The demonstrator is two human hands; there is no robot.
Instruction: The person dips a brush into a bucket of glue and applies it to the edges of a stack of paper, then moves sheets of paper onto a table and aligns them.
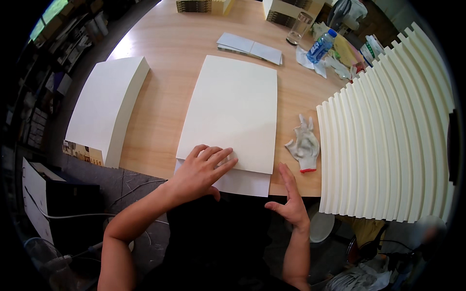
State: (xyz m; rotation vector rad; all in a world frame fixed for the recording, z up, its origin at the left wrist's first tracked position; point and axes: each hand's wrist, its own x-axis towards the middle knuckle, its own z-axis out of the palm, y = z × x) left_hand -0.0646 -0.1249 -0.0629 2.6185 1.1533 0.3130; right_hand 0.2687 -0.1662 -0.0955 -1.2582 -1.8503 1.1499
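Left hand (pixel 203 167): flat, palm down, fingers spread slightly; pressed on near-left corner of top cream sheet; nothing pinched.
Right hand (pixel 290 196): open, edge-on, fingers straight and together, thumb out to the left; poised at table edge just right of the sheets; holding nothing; contact with table not clear.
Top cream sheet (pixel 233 109): large, rectangular, lying flat on wooden table (pixel 165 53), centre of view, long side running away from the body.
Lower sheet (pixel 242 183): paler, under the cream sheet; near edge sticking out past it and over the table edge.
White work glove (pixel 304 144): red-trimmed cuff, lying limp on table, just right of sheets, beyond right hand.
Fanned stack of cream boards (pixel 388 136): far right, overlapping like steps, well clear of both hands.
Thick cream stack (pixel 104 106): left edge of table, apart from centre sheets.
Folded pale sheets (pixel 250 47): beyond top cream sheet, near far side.
Plastic water bottle (pixel 321 45): blue cap and label, tilted, far right of table.
Clear drinking glass (pixel 299 28): upright, just left of bottle.
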